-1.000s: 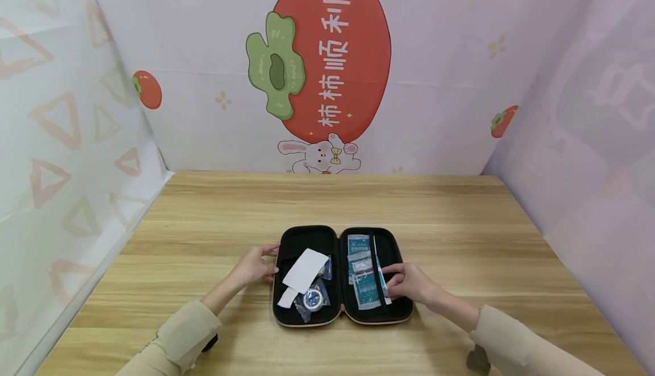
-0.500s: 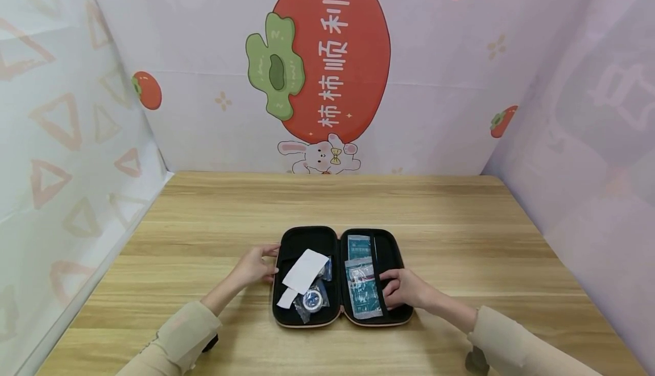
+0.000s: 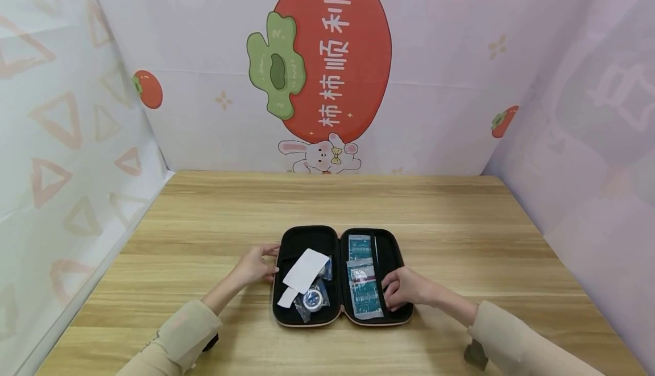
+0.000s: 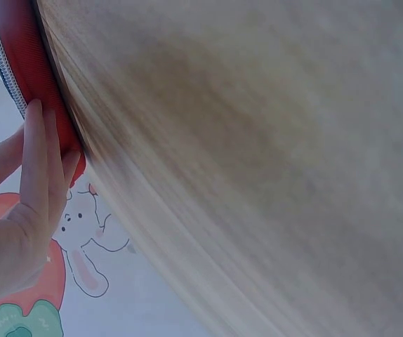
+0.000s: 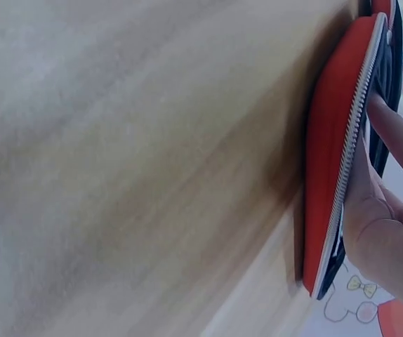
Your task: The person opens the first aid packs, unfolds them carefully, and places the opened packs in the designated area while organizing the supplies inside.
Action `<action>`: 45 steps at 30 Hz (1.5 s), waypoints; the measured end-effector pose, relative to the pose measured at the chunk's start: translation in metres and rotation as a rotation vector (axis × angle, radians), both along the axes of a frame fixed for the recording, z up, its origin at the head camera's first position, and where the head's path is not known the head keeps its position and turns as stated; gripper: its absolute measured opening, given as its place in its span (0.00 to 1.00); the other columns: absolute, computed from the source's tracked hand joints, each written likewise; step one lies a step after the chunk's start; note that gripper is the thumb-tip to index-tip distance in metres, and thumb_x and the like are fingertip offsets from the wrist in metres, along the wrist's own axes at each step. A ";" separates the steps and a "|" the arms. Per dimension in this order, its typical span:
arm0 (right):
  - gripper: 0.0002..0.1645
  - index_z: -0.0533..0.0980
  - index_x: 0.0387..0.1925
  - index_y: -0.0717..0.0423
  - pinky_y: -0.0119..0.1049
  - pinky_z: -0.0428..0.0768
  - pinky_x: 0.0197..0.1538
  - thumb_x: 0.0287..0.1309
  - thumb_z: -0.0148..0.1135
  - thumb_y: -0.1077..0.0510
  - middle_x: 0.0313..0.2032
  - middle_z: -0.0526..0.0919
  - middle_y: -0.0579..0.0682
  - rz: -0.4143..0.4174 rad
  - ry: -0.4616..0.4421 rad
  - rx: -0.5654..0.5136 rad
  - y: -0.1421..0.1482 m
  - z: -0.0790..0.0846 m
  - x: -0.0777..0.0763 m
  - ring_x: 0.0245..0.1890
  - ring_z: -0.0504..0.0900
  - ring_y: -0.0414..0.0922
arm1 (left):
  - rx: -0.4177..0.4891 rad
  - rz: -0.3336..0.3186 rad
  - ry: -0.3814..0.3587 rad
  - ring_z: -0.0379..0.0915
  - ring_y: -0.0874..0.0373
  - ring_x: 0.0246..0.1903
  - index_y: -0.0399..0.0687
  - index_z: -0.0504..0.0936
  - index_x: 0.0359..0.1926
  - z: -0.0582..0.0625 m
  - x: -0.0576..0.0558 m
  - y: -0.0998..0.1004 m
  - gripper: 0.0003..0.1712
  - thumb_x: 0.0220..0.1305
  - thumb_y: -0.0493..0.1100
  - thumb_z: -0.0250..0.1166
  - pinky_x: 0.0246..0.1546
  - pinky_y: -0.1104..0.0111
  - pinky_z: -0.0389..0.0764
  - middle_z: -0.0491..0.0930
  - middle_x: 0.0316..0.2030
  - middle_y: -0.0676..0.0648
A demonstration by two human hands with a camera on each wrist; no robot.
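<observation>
Shifted over the last second: the lower teal packet point(image 3: 365, 294), from partly beneath the elastic strap point(image 3: 379, 276) to just left of it and slightly nearer you.

Item: zip case point(image 3: 302, 240), red shell, black lining, opened like a book on the tabletop point(image 3: 225, 205) in front of you, between your arms. Hinge line points straight away from you; each half's long axis runs the same way.

Right half: two teal packets, the upper packet point(image 3: 360, 245) farther off; the lower one lengthwise, far end leaning slightly left.

Left half: white card point(image 3: 306, 271), slanted, far end to the right; round item point(image 3: 313, 300) in clear wrap, near end.

Your left grip point(image 3: 253, 267): fingers straight, touching the case's outer left edge.

Your right grip point(image 3: 407, 286): fingers reaching into the right half beside the strap; whether together or clamped on anything, cannot tell.
</observation>
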State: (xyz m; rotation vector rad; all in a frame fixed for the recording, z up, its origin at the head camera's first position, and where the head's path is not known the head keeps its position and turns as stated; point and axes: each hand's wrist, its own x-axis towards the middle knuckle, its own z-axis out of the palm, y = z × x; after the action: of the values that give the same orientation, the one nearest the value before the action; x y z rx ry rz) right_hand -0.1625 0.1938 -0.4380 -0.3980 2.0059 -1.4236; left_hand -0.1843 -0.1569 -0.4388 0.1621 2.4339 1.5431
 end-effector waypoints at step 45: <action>0.15 0.76 0.42 0.64 0.31 0.80 0.39 0.49 0.60 0.65 0.38 0.79 0.55 0.182 0.630 0.158 -0.072 0.038 -0.031 0.39 0.77 0.48 | 0.023 -0.051 0.013 0.73 0.58 0.18 0.22 0.61 0.56 0.002 0.000 -0.002 0.33 0.44 0.18 0.54 0.21 0.63 0.82 0.70 0.45 0.25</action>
State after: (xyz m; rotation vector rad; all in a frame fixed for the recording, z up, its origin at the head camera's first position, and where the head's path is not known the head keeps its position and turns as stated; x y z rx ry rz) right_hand -0.1934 0.1223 -0.3997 -1.0291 2.4676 -1.0965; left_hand -0.1840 -0.1587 -0.4371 0.2381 2.4034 1.5532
